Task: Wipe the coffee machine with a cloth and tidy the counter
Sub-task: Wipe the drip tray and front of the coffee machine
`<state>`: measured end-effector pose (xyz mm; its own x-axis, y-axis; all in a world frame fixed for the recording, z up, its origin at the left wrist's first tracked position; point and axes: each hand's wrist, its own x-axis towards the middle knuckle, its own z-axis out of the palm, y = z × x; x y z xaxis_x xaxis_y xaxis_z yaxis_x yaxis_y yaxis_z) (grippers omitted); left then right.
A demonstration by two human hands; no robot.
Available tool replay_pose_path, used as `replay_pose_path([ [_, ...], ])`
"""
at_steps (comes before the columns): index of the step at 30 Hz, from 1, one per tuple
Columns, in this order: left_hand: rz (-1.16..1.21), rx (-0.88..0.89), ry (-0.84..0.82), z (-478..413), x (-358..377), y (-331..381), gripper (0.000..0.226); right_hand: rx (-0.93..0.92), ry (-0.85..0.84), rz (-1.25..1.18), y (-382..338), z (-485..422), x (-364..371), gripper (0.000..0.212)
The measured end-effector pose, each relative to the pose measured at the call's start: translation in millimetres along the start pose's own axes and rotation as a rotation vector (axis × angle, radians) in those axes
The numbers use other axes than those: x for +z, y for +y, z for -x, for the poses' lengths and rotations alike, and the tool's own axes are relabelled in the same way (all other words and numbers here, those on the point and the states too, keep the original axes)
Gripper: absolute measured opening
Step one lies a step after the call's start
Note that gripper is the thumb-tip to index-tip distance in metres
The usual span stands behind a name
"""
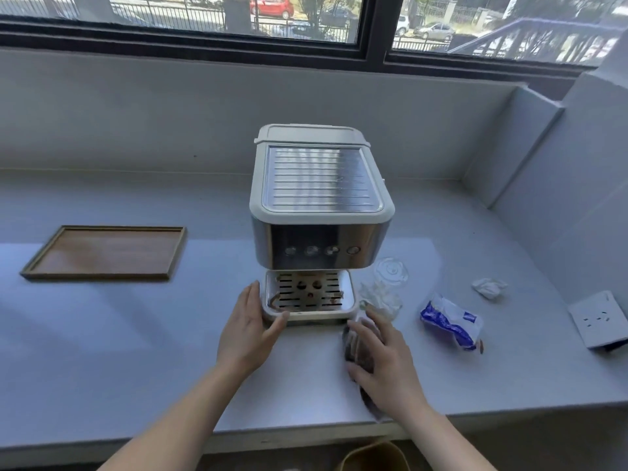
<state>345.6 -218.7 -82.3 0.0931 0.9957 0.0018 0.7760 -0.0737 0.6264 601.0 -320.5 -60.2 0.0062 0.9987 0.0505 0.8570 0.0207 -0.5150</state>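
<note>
A pale counter (136, 334) runs below a window, the coffee machine (319, 205) at its centre. The left hand (249, 329) grips the stained drip tray (311, 297); it should stay braced. The right hand (380, 362) presses a dark cloth (353, 348) flat beside it, best wiped firmly.

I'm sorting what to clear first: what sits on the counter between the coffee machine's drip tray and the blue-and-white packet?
In the head view, a clear glass with crumpled white tissue at its foot lies between the drip tray and the packet.
</note>
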Motion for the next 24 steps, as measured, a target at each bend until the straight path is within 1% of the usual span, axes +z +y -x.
replay_pose_path([
  [2,-0.008,0.013,0.015,0,8,-4,0.088,-0.037,-0.019,0.085,3,6,8,0.077],
  [4,-0.047,0.036,0.025,1,14,-8,0.093,-0.040,0.003,0.069,6,11,14,0.085],
  [5,-0.062,0.042,0.032,1,16,-10,0.096,-0.047,0.021,0.070,7,12,15,0.084],
  [9,-0.072,0.046,0.057,1,19,-13,0.099,-0.149,0.156,0.119,7,2,15,0.061],
  [10,-0.070,0.050,0.058,0,19,-13,0.098,-0.131,0.201,0.078,8,-2,14,0.056],
  [13,-0.044,0.050,0.063,0,19,-13,0.090,0.014,0.355,-0.184,9,-11,9,0.051],
  [14,-0.038,0.044,0.071,0,19,-13,0.086,0.011,0.400,-0.235,8,-17,8,0.051],
  [16,-0.036,0.040,0.082,1,20,-13,0.082,-0.055,0.451,-0.274,2,-31,9,0.050],
  [19,-0.040,0.032,0.093,1,21,-12,0.084,-0.122,0.423,-0.252,-7,-54,15,0.050],
  [22,-0.057,0.031,0.106,1,23,-12,0.085,-0.215,0.395,-0.017,-1,-58,23,0.047],
  [23,-0.060,0.037,0.107,1,24,-12,0.085,-0.230,0.391,0.018,4,-60,21,0.045],
  [24,-0.064,0.041,0.111,1,24,-12,0.086,-0.199,0.379,0.000,7,-64,16,0.043],
])
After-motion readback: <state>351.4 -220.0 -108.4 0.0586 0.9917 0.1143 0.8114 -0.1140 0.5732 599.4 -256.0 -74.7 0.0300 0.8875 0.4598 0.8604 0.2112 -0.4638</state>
